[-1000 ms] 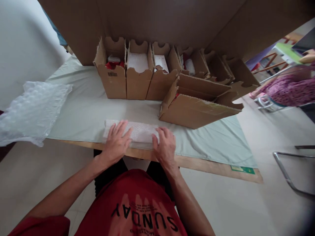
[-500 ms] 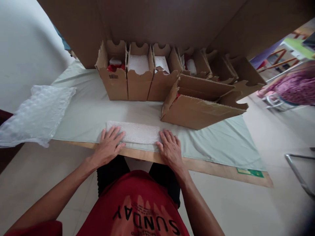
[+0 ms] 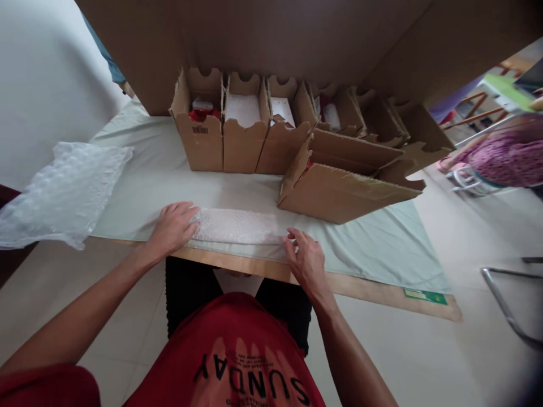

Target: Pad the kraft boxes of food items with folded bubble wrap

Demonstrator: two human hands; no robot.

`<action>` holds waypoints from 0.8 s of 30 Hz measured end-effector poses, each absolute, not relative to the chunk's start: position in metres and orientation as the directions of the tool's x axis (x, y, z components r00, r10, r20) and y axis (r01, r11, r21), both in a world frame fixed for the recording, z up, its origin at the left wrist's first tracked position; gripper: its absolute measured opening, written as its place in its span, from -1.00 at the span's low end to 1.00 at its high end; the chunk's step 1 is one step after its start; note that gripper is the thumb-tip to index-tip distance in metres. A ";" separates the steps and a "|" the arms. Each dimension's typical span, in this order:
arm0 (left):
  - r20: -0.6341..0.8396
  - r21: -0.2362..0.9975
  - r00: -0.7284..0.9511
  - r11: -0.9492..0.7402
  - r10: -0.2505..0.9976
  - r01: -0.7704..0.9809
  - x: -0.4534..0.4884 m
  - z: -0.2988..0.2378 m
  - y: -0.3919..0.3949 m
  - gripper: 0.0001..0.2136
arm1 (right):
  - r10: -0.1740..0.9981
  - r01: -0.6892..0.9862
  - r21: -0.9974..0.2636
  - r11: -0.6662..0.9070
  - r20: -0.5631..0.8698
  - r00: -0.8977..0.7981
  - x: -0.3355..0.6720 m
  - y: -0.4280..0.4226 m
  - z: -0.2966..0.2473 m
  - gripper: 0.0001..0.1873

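A long flat bundle wrapped in bubble wrap [image 3: 237,226] lies near the front edge of the table [image 3: 365,285], on a pale green cloth [image 3: 139,186]. My left hand [image 3: 172,229] grips the bundle's left end, fingers curled over it. My right hand [image 3: 306,261] is at the bundle's right end, its fingertips pinching the wrap's edge there. My red shirt fills the bottom of the view.
Behind the bundle stands a row of open cardboard boxes [image 3: 241,130] holding wrapped items; a larger box [image 3: 343,181] lies tilted on the right. A loose bubble wrap sheet [image 3: 63,192] hangs off the table's left. Another person's purple sleeve [image 3: 504,161] shows far right.
Both hands have slid outward from the top of the bundle to its two ends. The bundle has stayed in place near the table edge.
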State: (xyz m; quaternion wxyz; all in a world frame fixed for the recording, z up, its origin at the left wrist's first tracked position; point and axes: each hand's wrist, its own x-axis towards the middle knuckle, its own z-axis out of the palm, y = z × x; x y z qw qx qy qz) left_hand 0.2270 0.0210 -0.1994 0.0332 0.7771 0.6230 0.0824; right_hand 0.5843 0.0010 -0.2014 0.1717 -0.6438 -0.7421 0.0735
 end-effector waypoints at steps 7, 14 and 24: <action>-0.222 0.051 0.193 -0.186 0.956 0.981 0.239 -0.177 0.067 -0.77 | 0.989 0.973 -0.215 0.080 -0.103 -0.104 0.551 0.032 -0.194 -0.64; -0.165 0.411 0.066 0.007 0.984 0.912 0.220 -0.174 0.033 -0.86 | 0.960 0.954 -0.117 0.277 -0.009 -0.280 0.523 0.077 -0.174 -0.66; -0.377 0.913 -0.234 0.402 0.896 0.071 0.297 -0.201 -0.050 -0.11 | 0.843 0.827 -0.176 0.534 0.188 -0.504 0.488 0.116 -0.149 -0.51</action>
